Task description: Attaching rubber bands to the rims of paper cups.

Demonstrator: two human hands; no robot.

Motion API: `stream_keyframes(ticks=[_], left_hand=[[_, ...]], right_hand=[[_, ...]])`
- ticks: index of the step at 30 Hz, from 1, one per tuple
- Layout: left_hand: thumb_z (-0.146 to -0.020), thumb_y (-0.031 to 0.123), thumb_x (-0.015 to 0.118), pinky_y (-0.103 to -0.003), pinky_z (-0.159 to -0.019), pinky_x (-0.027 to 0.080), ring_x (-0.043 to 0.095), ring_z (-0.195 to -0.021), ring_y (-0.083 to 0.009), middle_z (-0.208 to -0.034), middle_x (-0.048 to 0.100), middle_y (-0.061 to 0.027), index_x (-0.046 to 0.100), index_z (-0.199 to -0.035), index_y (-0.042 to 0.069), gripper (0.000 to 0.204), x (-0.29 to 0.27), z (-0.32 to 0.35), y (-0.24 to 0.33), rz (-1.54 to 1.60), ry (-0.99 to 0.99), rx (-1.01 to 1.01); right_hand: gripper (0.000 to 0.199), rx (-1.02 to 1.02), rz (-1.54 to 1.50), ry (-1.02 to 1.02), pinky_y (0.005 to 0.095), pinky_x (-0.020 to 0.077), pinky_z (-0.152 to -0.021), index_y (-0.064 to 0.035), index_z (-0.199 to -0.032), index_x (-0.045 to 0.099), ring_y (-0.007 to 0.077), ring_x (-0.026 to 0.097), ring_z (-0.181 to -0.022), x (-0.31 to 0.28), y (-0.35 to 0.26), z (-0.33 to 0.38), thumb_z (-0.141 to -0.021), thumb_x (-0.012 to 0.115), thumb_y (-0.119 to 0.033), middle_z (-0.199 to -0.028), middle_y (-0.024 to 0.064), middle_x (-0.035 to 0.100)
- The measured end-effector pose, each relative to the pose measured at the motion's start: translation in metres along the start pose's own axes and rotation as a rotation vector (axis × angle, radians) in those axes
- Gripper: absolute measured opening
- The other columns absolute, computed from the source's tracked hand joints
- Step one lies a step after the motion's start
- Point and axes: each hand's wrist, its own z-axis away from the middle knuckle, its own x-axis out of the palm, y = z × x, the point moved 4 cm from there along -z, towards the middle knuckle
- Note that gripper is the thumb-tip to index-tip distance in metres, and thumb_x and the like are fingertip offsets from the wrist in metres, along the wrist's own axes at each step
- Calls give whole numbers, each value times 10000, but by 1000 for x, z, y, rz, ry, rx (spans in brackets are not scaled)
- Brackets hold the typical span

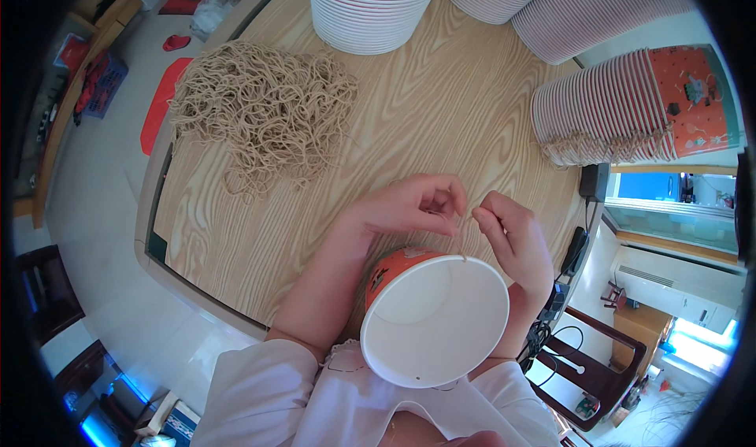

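A paper bucket (437, 321), white inside with an orange printed outside, leans against my body with its mouth tilted up toward me. A short piece of tan twine (460, 247) comes out at the far side of its rim. Just beyond that rim, my left hand (421, 204) is closed with thumb and fingers pinching the twine. My right hand (516, 234) faces it, thumb and forefinger pinched together on the twine's other end, which is thin and hard to see. At the far left of the table lies a loose heap of tan strings (264, 112).
Tall stacks of white-rimmed paper buckets (374, 14) stand along the table's far side. At the right lies another stack (606, 104), orange at its end, with twine loops along its rims. Black cables (539, 341) and a wooden chair (610, 360) are by the right edge.
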Motion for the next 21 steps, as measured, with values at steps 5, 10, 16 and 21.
stream_keyframes(ticks=[5, 10, 16, 21], left_hand=[[-772, 36, 779, -224, -697, 402, 499, -783, -83, -858, 506, -9, 559, -751, 79, 225, -6, 7, 13, 141, -104, 240], [-769, 38, 779, -228, -699, 398, 507, -806, -90, -875, 516, -12, 676, -827, 63, 121, -3, 9, 14, 110, -203, 247], [-825, 36, 743, -234, -746, 441, 574, -854, -112, -928, 597, -20, 753, -1031, 53, 207, -1, -3, -2, -218, -149, 149], [-846, 112, 749, -228, -677, 425, 548, -765, -75, -880, 652, 7, 752, -971, 76, 130, 3, -8, -7, -257, -189, 199]], right_hand=[[127, -5, -54, 23, 357, 435, -598, 18, -862, 564, 327, 538, -660, -5, -2, 4, -896, 642, -76, -741, 160, 530], [109, -86, -86, 18, 332, 439, -601, 18, -864, 595, 259, 549, -649, -2, 1, 2, -848, 688, -36, -743, 121, 563], [132, -22, -36, 12, 331, 461, -615, 15, -864, 618, 250, 592, -675, 0, 6, 0, -816, 720, -53, -760, 120, 591], [134, -2, -47, 28, 328, 470, -619, 11, -862, 636, 249, 609, -685, -2, 5, 1, -803, 733, -60, -769, 120, 608]])
